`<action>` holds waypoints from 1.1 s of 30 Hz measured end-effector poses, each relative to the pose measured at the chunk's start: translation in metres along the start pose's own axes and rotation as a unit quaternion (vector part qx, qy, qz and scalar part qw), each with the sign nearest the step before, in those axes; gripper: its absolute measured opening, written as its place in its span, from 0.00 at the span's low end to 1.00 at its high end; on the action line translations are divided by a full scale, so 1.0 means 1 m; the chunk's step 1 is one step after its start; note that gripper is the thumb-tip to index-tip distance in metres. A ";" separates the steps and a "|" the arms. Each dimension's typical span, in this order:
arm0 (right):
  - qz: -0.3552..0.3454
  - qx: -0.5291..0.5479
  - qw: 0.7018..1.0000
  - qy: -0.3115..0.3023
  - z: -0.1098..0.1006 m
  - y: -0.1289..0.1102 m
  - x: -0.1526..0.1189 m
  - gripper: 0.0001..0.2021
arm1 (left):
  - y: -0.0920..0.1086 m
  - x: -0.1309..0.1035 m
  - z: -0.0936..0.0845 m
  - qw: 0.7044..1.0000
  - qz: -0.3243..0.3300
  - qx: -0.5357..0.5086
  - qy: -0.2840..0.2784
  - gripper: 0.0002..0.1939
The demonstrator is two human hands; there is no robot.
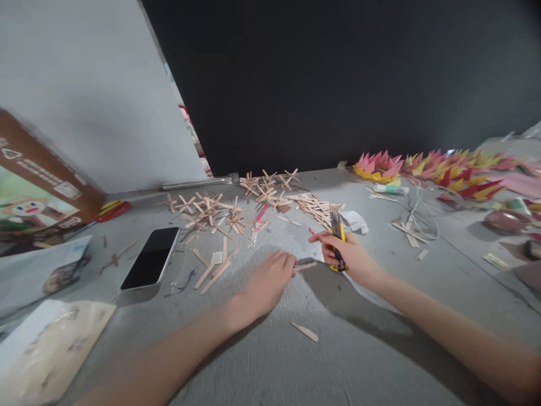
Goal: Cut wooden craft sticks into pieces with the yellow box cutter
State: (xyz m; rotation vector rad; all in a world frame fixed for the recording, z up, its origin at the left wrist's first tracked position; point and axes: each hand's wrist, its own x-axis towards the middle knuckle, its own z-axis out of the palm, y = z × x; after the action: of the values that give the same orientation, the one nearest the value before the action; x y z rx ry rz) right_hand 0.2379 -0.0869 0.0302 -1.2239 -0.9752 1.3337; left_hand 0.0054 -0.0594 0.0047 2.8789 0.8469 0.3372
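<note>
My left hand (273, 277) is closed on a wooden craft stick (305, 266) near the middle of the grey table, with one end poking out to the right. A little above and to the right, my right hand (344, 252) grips a yellow and black utility knife (338, 239), held roughly upright. Its fingers curl around the handle. White paper (315, 251) lies partly beneath that hand. Closer to me rests a short cut piece of stick (305, 331). Beyond both hands are a pile of loose craft sticks (315, 208) and several sticks joined into crosses (207, 208).
A phone (151, 257) lies at left, near a brown printed box (46, 175). Pink and yellow paper crowns (380, 164), a glue stick (391, 190), a white cable (418, 206) and a tape roll (507, 220) are at right. A dark panel (338, 84) stands behind.
</note>
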 end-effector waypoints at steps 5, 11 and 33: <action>0.013 -0.046 0.999 -0.002 -0.001 0.009 0.000 0.19 | 0.000 0.000 0.004 0.990 -0.107 -0.075 0.045 0.07; 0.011 -0.175 0.984 0.013 0.019 0.015 0.001 0.24 | 0.011 0.000 0.003 0.997 -0.074 0.002 0.023 0.07; -0.102 -0.130 0.984 -0.060 0.028 0.038 0.049 0.21 | -0.054 0.036 0.018 0.671 -0.176 -0.705 0.145 0.24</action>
State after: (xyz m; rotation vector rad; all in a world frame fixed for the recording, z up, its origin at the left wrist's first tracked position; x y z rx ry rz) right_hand 0.2069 -0.0416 -0.0098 -1.2075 -1.3583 1.1541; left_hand 0.0113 0.0049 -0.0164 1.1858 0.6396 0.8925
